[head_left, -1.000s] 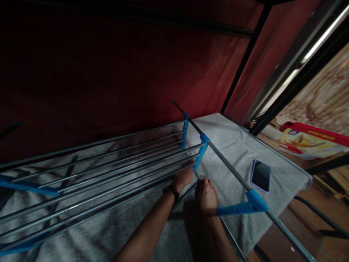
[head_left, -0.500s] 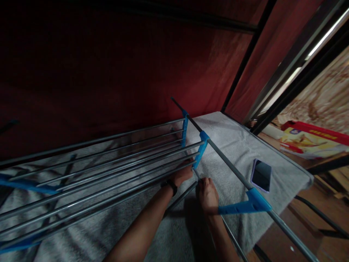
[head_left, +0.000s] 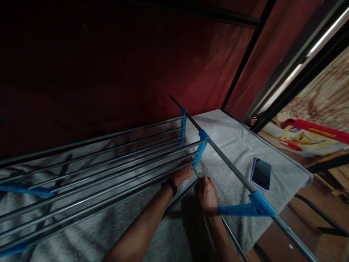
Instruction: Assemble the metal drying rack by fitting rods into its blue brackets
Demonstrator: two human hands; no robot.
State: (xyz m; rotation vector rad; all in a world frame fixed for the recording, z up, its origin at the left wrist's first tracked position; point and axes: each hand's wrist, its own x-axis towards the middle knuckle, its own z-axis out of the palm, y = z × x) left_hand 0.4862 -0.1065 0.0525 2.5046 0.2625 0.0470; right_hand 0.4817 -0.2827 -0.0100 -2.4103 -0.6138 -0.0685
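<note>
A rack of grey metal tubes (head_left: 131, 158) with blue plastic brackets lies on its side across a grey cloth, like a shoe rack. Beside the lower end of a blue bracket (head_left: 201, 148), my left hand (head_left: 183, 174) is closed around the rack's end, its fingertips partly behind the tubes. My right hand (head_left: 208, 194) pinches a thin metal tube just below that bracket. A long grey pole (head_left: 229, 162) runs through the blue brackets above both hands. Another blue bracket (head_left: 248, 210) on this pole passes close over my right wrist.
A phone (head_left: 261, 174) in a purple case lies on the cloth-covered table (head_left: 229, 127), right of the pole. Behind stands a dark red wall (head_left: 152, 72) with black bars. A red and yellow box (head_left: 311, 138) is off the table's right side.
The rack's left end and the pole's near bracket have shifted slightly in view. Both hands keep the same hold in nearly the same place.
</note>
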